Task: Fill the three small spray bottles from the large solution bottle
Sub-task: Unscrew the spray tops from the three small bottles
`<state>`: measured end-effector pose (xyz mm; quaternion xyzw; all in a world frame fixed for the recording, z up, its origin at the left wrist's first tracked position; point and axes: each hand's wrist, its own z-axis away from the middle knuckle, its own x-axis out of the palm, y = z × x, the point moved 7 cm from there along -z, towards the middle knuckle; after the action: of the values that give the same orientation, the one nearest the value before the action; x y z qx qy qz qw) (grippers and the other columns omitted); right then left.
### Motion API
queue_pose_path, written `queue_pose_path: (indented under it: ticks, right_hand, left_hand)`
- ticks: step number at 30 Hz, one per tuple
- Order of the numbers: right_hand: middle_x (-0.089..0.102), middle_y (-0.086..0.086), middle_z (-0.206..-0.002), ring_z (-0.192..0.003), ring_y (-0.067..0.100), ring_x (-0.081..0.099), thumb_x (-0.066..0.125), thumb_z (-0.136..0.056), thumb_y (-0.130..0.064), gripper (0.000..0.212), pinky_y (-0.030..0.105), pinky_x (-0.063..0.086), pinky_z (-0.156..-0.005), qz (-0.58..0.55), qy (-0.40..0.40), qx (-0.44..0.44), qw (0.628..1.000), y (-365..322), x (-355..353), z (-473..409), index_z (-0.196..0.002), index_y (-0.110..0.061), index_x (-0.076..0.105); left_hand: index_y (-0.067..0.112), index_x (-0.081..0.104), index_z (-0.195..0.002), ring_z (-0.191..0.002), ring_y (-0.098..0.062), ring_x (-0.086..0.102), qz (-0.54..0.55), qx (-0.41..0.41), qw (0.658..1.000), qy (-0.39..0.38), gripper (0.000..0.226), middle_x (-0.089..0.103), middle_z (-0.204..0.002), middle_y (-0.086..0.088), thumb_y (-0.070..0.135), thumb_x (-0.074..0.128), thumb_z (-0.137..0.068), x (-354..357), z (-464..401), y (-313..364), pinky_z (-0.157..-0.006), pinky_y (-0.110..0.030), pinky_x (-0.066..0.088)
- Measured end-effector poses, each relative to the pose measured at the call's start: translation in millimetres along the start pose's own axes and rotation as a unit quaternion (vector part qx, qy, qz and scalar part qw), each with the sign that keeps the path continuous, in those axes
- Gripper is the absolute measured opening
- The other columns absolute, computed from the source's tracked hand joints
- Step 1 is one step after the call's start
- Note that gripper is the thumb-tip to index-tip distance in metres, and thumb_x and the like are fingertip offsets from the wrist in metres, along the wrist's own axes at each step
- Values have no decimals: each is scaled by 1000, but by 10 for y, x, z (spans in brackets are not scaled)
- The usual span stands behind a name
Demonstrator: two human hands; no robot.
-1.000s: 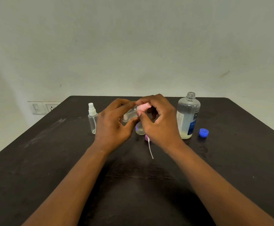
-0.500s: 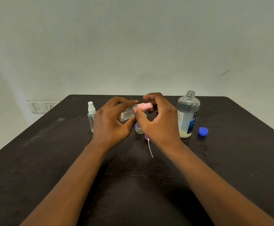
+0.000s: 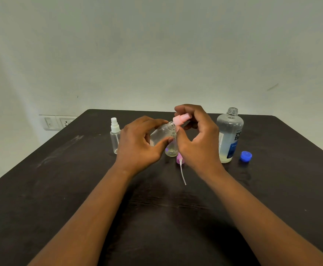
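Gripping tilted clear spray bottle point(image 3: 161, 133) w/ left hand point(image 3: 137, 144), fingers curled round it above table point(image 3: 60, 189). Pinching pink spray cap point(image 3: 181, 119) at bottle's neck w/ right hand point(image 3: 197, 139). Standing nearby: large solution bottle point(image 3: 229, 135) uncapped at right, white-capped spray bottle point(image 3: 115, 138) at left, third small bottle point(image 3: 171, 149) behind hands.

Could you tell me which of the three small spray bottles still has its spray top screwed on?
The one with the white spray top, standing upright at the far left. The middle bottle stands open, and the tilted one in the left hand is open-necked.
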<state>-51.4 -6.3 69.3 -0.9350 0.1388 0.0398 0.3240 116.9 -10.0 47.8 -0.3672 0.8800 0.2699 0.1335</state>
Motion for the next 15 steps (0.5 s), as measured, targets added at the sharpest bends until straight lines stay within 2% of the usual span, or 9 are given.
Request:
queue_pose_path:
  ticks: [5, 9, 12, 15]
  right_hand:
    - [69, 0, -108, -98, 19, 70, 70, -89, 5, 40, 31, 58, -85, -41, 83, 6, 996, 3, -136, -26, -124, -11, 60]
    - [67, 4, -113, -104, 18, 70, 69, -91, 5, 43, 26, 55, -89, -83, 158, 27, 984, 60, -257, -39, -127, -9, 51]
    - [68, 2, -111, -101, 15, 70, 72, -91, 4, 42, 26, 56, -88, -83, 165, 36, 982, 56, -267, -27, -125, -8, 51]
    - [68, -6, -101, -88, 11, 69, 76, -90, -2, 41, 23, 56, -80, -71, 136, 38, 987, 33, -234, -43, -124, -14, 54]
  left_hand:
    - [22, 81, -112, -67, 9, 55, -4, -35, 999, 6, 37, 75, -95, 11, 40, 86, -80, -24, -13, -59, -65, -11, 36]
    - [27, 79, -111, -71, 7, 61, -9, -127, 992, -21, 35, 68, -84, 22, 45, 86, -82, 33, 16, -232, -66, -18, 46]
    - [26, 77, -119, -84, 8, 67, 6, -183, 983, -30, 39, 67, -87, 25, 41, 86, -84, 73, 46, -327, -76, -16, 55]
    - [26, 74, -118, -87, 2, 72, 28, -225, 974, -24, 36, 74, -92, 19, 34, 85, -85, 74, 53, -400, -84, -26, 61]
